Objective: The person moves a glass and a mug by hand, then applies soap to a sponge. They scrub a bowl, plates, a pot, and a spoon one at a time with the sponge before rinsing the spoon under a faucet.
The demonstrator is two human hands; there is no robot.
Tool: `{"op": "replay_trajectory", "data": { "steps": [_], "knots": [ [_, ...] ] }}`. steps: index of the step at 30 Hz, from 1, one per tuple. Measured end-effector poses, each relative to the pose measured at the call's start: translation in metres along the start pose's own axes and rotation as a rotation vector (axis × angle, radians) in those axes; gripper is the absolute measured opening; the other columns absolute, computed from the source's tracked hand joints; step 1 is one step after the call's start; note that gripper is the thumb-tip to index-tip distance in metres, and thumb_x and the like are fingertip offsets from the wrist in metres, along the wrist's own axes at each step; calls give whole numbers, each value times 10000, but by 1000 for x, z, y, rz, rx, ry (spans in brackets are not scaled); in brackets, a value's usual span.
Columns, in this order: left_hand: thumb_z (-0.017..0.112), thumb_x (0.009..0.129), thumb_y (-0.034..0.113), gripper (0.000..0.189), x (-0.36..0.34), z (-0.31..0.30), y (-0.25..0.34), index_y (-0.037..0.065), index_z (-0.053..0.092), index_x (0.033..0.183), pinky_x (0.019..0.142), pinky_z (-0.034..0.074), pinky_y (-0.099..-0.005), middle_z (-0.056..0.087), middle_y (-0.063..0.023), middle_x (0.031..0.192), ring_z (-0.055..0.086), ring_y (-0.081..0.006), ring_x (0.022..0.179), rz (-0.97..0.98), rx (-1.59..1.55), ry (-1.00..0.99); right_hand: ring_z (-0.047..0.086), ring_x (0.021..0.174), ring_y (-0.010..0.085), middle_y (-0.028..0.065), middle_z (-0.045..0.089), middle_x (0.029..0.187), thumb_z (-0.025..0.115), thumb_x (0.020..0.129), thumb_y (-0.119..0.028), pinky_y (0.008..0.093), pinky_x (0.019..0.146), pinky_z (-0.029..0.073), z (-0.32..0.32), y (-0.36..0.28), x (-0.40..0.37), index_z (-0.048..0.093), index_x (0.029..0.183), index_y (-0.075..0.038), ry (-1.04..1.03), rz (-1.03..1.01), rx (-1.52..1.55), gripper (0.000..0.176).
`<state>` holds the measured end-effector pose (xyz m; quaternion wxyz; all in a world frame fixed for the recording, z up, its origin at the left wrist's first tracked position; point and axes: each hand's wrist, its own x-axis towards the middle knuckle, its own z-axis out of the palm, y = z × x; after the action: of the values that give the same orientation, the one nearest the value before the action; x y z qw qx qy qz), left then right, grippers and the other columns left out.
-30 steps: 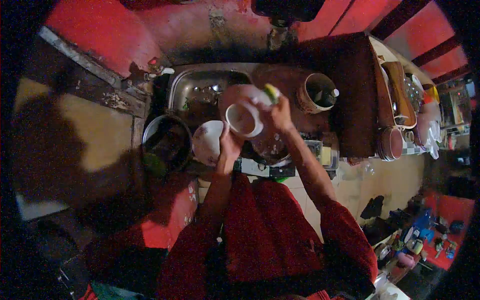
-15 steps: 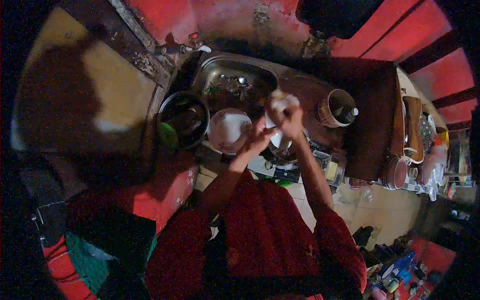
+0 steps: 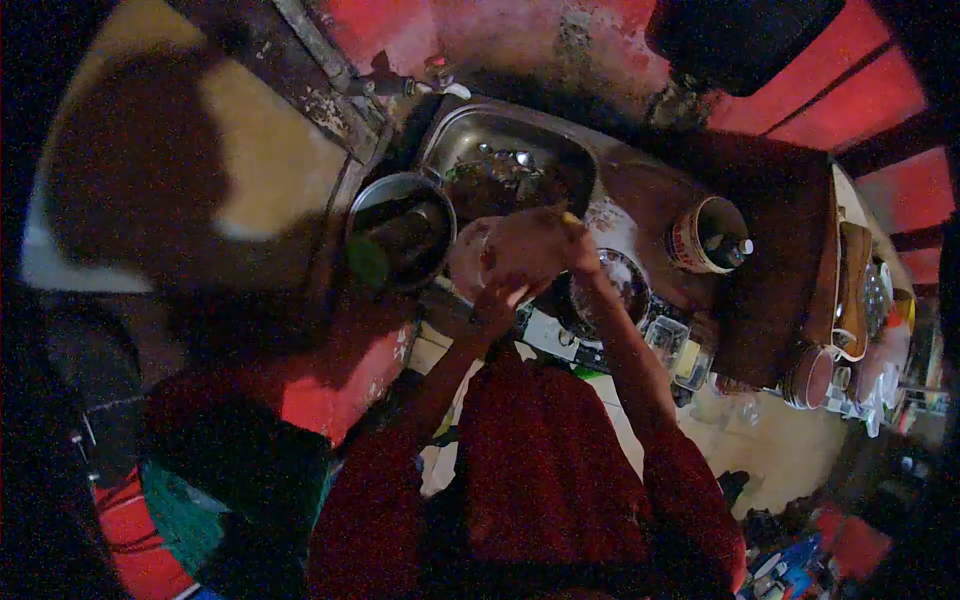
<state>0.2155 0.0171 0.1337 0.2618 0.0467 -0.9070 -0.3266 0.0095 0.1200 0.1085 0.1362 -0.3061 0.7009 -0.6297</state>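
Between my two hands a tilted pinkish-brown plate [image 3: 533, 246] hangs over the counter, just in front of the sink. My left hand [image 3: 496, 306] is closed around its lower rim. At the plate's right edge, my right hand [image 3: 586, 262] is closed too, with a small yellow bit at its fingertips that I cannot make out. Partly behind the held plate lies a pinkish bowl [image 3: 466, 262]. A round vessel with suds [image 3: 622, 275] stands under my right wrist.
The metal sink [image 3: 455, 130] holds several shiny utensils. Left of it stands a dark pot [image 3: 448, 215] with a green thing inside. To the right are a printed bucket [image 3: 684, 245] and a clear plastic container [image 3: 664, 338]. A tap [image 3: 455, 91] projects from the wall.
The held dish has turned from its white side to its pinkish-brown side and spread over the bowl behind it. My right hand has come lower. The whole view has shifted slightly.
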Motion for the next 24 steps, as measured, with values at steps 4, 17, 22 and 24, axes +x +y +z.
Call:
{"op": "replay_trajectory", "data": {
  "steps": [4,17,22,24],
  "knots": [
    [582,836,181,385,32,-40,-15,67,569,1204,878,459,-425,606,-178,1107,580,-352,1005,-32,274,-10,627,831,245,115,662,926,646,766,-203,364,712,504,34,11,-2,622,1049,-88,-70,217,-343,306],
    [586,826,107,410,154,161,-334,30,487,1217,854,461,-383,601,-169,1078,591,-315,979,-628,262,-116,575,939,252,149,597,1042,646,836,-119,362,852,444,-23,-86,-63,502,1135,-21,361,398,-267,346],
    [577,795,90,536,153,267,-522,60,429,1310,948,404,-445,506,-190,1265,514,-358,1133,-470,-314,13,493,1112,201,151,455,1307,489,957,-275,316,945,411,-139,-29,-205,304,1371,4,1085,402,-255,532],
    [560,804,103,575,182,232,-466,80,387,1351,980,366,-490,444,-178,1335,461,-357,1198,-550,295,-388,532,910,187,104,543,1058,486,959,-292,296,808,467,-183,-19,-230,397,1235,2,1018,746,-188,413]
  ]
}}
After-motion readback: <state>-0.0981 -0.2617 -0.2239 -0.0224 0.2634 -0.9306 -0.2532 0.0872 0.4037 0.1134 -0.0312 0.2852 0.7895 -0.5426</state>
